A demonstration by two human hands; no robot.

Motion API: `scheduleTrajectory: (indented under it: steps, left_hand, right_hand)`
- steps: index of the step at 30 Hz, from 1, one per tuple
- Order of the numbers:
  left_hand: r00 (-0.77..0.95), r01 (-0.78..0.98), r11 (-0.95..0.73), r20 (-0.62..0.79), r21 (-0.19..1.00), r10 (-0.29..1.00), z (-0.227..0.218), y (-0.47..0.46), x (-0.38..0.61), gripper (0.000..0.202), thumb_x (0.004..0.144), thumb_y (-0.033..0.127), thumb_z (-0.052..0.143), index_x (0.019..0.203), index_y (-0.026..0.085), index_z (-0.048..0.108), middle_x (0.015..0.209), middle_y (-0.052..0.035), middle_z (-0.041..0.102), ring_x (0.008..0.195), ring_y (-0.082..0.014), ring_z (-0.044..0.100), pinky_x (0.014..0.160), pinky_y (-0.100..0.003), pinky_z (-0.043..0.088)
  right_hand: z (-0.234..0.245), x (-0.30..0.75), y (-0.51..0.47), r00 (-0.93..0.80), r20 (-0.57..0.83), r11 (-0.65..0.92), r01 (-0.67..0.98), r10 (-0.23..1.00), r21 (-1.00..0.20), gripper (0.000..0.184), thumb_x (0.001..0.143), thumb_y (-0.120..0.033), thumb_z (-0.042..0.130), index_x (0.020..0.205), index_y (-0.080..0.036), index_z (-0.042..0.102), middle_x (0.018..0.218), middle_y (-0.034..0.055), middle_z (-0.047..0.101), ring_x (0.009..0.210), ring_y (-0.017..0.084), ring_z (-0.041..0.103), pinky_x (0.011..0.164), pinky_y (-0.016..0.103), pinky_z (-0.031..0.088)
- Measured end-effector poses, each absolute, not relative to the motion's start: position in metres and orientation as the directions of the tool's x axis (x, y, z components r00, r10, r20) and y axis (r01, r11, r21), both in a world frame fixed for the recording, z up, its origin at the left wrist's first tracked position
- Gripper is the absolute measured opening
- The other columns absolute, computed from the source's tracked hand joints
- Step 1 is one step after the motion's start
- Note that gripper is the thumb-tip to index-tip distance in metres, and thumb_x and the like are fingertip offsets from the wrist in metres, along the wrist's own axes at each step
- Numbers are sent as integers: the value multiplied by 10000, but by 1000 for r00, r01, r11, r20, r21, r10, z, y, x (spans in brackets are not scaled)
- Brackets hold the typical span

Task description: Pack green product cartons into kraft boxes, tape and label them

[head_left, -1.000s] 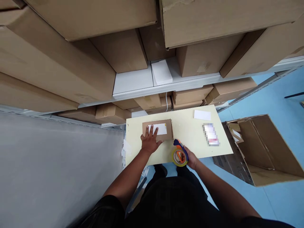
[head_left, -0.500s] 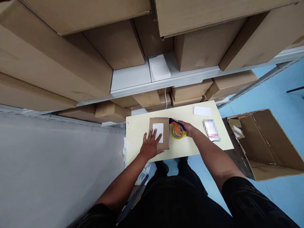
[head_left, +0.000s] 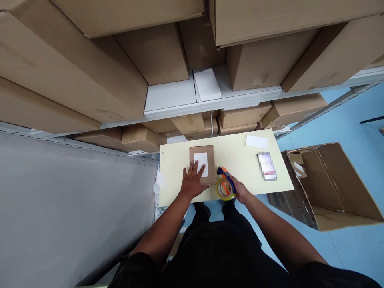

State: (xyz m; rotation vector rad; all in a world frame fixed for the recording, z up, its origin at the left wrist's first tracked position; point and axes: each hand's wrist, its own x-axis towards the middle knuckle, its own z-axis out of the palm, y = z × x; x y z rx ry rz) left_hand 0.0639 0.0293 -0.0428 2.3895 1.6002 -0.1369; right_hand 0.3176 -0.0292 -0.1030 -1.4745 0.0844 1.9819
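On the pale table lies a small cardboard box with a white label on its top. My left hand rests flat on the box and label, fingers spread. My right hand is wrapped round a tape dispenser, blue and orange with a yellow-rimmed roll of tape. The dispenser is held just right of the box's near right corner, over the table's front edge. Whether any tape runs from it to the box I cannot tell.
A white paper and a phone-like object, blurred out, lie on the table's right side. An open carton stands on the floor to the right. Shelves loaded with large boxes rise behind the table.
My right hand has brought the tape dispenser toward me, from the box's far right side to its near right corner. My left hand stays spread on the box.
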Motion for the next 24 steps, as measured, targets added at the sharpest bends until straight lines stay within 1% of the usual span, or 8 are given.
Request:
scheduleTrajectory:
  steps: [3, 5, 9, 13, 15, 18, 20, 24]
  left_hand:
    - [350, 931, -314, -219, 185, 911, -46, 29, 76, 1094, 779, 705, 730, 1658, 282, 234, 1748, -111, 27, 1602, -399, 10, 1256, -635, 148]
    - [316, 940, -276, -209, 201, 925, -48, 29, 87, 1100, 788, 695, 729, 1660, 251, 226, 1748, -130, 2, 1601, -405, -13, 1260, -613, 167]
    - [226, 958, -183, -186, 221, 956, -51, 24, 110, 1090, 842, 694, 667, 1652, 128, 206, 1734, -212, -23, 1583, -462, -56, 1245, -617, 199]
    - [247, 956, -210, -178, 207, 952, -46, 5, 112, 1066, 859, 627, 676, 1625, 44, 219, 1708, -280, 91, 1567, -508, 34, 1205, -642, 256]
    - [332, 936, -294, -206, 191, 921, -39, 0, 99, 987, 861, 562, 702, 1613, 76, 286, 1693, -261, 199, 1549, -479, 193, 1199, -592, 303]
    - [472, 881, -441, -253, 174, 844, -28, 8, 70, 817, 892, 465, 698, 1594, 185, 386, 1639, -181, 386, 1470, -383, 401, 1210, -512, 323]
    - [510, 860, -490, -242, 143, 825, -23, 21, 52, 815, 874, 494, 721, 1588, 252, 411, 1647, -139, 390, 1496, -382, 360, 1239, -552, 251]
    - [408, 912, -404, -236, 69, 882, -27, 43, 39, 1033, 751, 713, 750, 1616, 304, 361, 1733, -113, 174, 1571, -463, 117, 1223, -698, 83]
  right_hand:
    - [-105, 300, -79, -307, -859, -764, -631, 410, -138, 517, 989, -614, 508, 1172, -173, 705, 1094, 103, 795, 1054, 264, 747, 992, 419, 589]
    - [-106, 288, -93, -349, -830, -710, -699, 435, -79, 540, 997, -626, 466, 1178, -179, 709, 1101, 89, 796, 1083, 261, 739, 1013, 414, 577]
    - [-106, 282, -76, -269, -818, -608, -785, 508, -120, 478, 998, -580, 484, 1174, -201, 718, 1080, 58, 803, 1093, 243, 734, 1005, 377, 575]
    - [-105, 308, -30, -196, -852, -620, -764, 485, -177, 461, 998, -564, 495, 1135, -188, 723, 1012, 66, 809, 1014, 244, 752, 934, 371, 598]
    - [-102, 329, -2, -201, -852, -662, -721, 484, -205, 457, 1009, -555, 484, 1117, -177, 718, 970, 74, 806, 951, 241, 760, 901, 378, 606]
    - [-95, 357, 41, -220, -855, -771, -575, 470, -275, 419, 998, -528, 546, 1096, -153, 705, 931, 97, 797, 851, 237, 759, 852, 392, 618]
    - [-91, 367, 66, -225, -861, -828, -461, 456, -318, 391, 970, -504, 623, 1080, -136, 699, 909, 112, 792, 803, 239, 751, 813, 393, 625]
    - [-87, 367, 96, -249, -872, -888, -307, 421, -341, 401, 938, -505, 687, 1049, -120, 692, 850, 115, 779, 747, 236, 733, 746, 380, 633]
